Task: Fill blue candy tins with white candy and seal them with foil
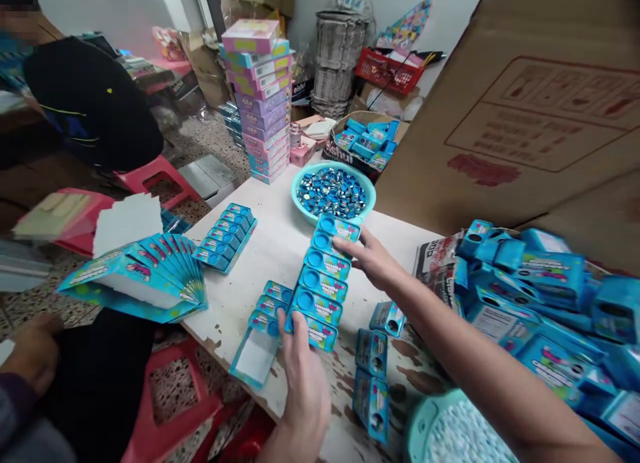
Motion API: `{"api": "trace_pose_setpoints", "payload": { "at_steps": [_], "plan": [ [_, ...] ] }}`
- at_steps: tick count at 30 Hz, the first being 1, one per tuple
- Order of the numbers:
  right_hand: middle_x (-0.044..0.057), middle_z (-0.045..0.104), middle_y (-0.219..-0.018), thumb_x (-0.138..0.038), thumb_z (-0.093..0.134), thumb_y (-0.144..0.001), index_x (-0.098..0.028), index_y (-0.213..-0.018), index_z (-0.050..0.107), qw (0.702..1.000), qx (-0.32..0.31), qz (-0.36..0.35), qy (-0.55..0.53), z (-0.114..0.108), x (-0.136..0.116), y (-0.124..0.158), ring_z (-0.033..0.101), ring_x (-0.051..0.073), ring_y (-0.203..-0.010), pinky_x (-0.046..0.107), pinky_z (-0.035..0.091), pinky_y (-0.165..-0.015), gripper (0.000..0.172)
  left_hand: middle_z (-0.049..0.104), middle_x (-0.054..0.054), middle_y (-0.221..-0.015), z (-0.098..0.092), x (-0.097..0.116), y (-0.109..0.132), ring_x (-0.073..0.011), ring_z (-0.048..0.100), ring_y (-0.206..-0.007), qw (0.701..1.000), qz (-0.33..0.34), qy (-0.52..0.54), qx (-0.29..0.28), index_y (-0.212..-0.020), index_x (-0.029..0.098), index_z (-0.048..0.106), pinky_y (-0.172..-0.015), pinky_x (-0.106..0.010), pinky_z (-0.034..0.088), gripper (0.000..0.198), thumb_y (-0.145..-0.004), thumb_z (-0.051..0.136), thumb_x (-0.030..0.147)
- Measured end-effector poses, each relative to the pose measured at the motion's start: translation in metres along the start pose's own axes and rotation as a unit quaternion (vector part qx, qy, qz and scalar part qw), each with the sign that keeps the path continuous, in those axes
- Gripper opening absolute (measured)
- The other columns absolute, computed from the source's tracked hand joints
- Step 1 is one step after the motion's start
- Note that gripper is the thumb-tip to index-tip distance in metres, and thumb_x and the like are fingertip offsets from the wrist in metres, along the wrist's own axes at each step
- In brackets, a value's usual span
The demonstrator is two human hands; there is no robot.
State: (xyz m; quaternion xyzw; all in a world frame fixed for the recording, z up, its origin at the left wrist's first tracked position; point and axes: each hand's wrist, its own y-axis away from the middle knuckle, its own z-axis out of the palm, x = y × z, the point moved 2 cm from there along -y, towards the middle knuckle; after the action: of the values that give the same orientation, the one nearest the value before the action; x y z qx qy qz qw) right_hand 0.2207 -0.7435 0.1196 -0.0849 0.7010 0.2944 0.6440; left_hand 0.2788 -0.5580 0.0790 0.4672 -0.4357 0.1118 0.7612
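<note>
Table (270, 233) with a white, chipped top — brown patches show along its near side — carries the work. Row of blue boxes (323, 286): located over the middle of the table, held at both ends; whether its underside touches the surface, I cannot tell. Left hand (305, 390): grip closed on the near end, thumb on top. Right hand (370, 256): grip closed on the far end from the right side, fingers across the upper faces.

Far side: a turquoise bowl (295, 200) of metallic caps, just beyond the row; a tall stack of cartons (265, 110) stands at the far left corner. Left edge: a filled tray (227, 240) sits close to it. Near edge: a part-filled tray (255, 360) lies just left of the left hand. Right side: loose boxes (371, 376), then a heap of blue boxes (540, 323) below a large brown carton (540, 130), which limits movement that way. Widest bare surface: between the filled tray and the row. Beyond the left edge: speckled floor, a red stool (175, 396) and a person in a black shirt (95, 103).
</note>
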Motion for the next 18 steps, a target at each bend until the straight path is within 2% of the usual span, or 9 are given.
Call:
{"api": "trace_pose_setpoints", "payload": {
  "at_steps": [3,6,8,10,12,13,14,16,18],
  "plan": [
    [0.008,0.062,-0.112,-0.051,0.072,-0.068,-0.018,-0.113,0.054,1.000,0.022,0.019,-0.007,-0.016,0.038,0.002,0.059,0.023,-0.102,0.041,0.047,-0.092,0.059,0.022,-0.008,-0.153,0.010,-0.027,0.004,-0.0256,0.038,-0.133,0.997,-0.056,0.013,0.054,-0.148,0.027,0.006,-0.106,-0.041,0.039,0.084,-0.081,0.040,0.066],
    [0.008,0.060,-0.116,-0.055,0.069,-0.069,-0.020,-0.119,0.050,0.999,0.006,0.035,-0.030,-0.021,0.066,-0.002,0.057,0.024,-0.108,0.043,0.043,-0.098,0.064,0.014,-0.004,-0.155,0.003,-0.026,0.004,-0.0243,0.026,-0.139,0.997,-0.045,-0.028,0.048,-0.148,0.029,0.007,-0.112,-0.041,0.031,0.087,-0.079,0.044,0.066],
    [0.012,0.054,-0.124,-0.059,0.067,-0.068,-0.019,-0.124,0.046,0.998,0.047,0.038,0.015,-0.027,0.069,-0.003,0.052,0.026,-0.114,0.046,0.040,-0.101,0.072,0.010,-0.002,-0.156,-0.013,-0.013,0.001,-0.0236,0.018,-0.142,0.997,0.010,-0.060,0.051,-0.148,0.032,0.006,-0.115,-0.040,0.026,0.089,-0.077,0.049,0.065],
    [0.016,0.045,-0.133,-0.064,0.064,-0.068,-0.017,-0.129,0.043,0.982,0.149,0.004,0.118,-0.035,0.057,-0.003,0.044,0.030,-0.123,0.050,0.034,-0.105,0.080,0.012,-0.002,-0.156,-0.037,0.007,-0.011,-0.0222,0.016,-0.142,0.987,0.114,-0.083,0.083,-0.147,0.034,0.007,-0.116,-0.039,0.025,0.088,-0.078,0.054,0.061],
    [0.016,0.041,-0.135,-0.065,0.061,-0.070,-0.016,-0.129,0.044,0.942,0.237,-0.098,0.218,-0.034,0.032,-0.006,0.037,0.029,-0.127,0.049,0.031,-0.107,0.079,0.019,-0.005,-0.154,-0.065,0.027,-0.036,-0.0217,0.021,-0.141,0.968,0.196,-0.092,0.131,-0.146,0.031,0.012,-0.114,-0.039,0.028,0.081,-0.081,0.052,0.058],
    [0.015,0.042,-0.134,-0.063,0.059,-0.073,-0.017,-0.127,0.046,0.921,0.249,-0.166,0.250,-0.029,0.017,-0.010,0.037,0.028,-0.127,0.047,0.030,-0.108,0.073,0.022,-0.008,-0.152,-0.079,0.035,-0.055,-0.0221,0.025,-0.139,0.961,0.210,-0.097,0.150,-0.145,0.029,0.016,-0.113,-0.039,0.030,0.077,-0.082,0.050,0.057],
    [0.013,0.045,-0.130,-0.060,0.059,-0.075,-0.018,-0.124,0.049,0.903,0.240,-0.232,0.270,-0.019,0.001,-0.016,0.039,0.026,-0.125,0.045,0.031,-0.107,0.066,0.024,-0.010,-0.151,-0.091,0.042,-0.077,-0.0228,0.028,-0.138,0.959,0.204,-0.104,0.166,-0.144,0.026,0.018,-0.112,-0.039,0.032,0.074,-0.084,0.048,0.057],
    [0.010,0.051,-0.124,-0.053,0.059,-0.078,-0.019,-0.116,0.054,0.883,0.174,-0.320,0.295,0.011,-0.026,-0.034,0.043,0.023,-0.121,0.042,0.032,-0.106,0.052,0.020,-0.014,-0.152,-0.112,0.051,-0.127,-0.0245,0.026,-0.139,0.953,0.188,-0.138,0.191,-0.144,0.020,0.016,-0.113,-0.040,0.029,0.078,-0.083,0.048,0.057],
    [0.009,0.055,-0.119,-0.049,0.061,-0.078,-0.018,-0.111,0.057,0.889,0.084,-0.322,0.314,0.047,-0.042,-0.059,0.047,0.023,-0.116,0.041,0.035,-0.103,0.046,0.013,-0.018,-0.153,-0.126,0.057,-0.173,-0.0267,0.016,-0.142,0.931,0.207,-0.203,0.223,-0.146,0.014,0.011,-0.116,-0.041,0.020,0.089,-0.080,0.056,0.055]
  ]
}}
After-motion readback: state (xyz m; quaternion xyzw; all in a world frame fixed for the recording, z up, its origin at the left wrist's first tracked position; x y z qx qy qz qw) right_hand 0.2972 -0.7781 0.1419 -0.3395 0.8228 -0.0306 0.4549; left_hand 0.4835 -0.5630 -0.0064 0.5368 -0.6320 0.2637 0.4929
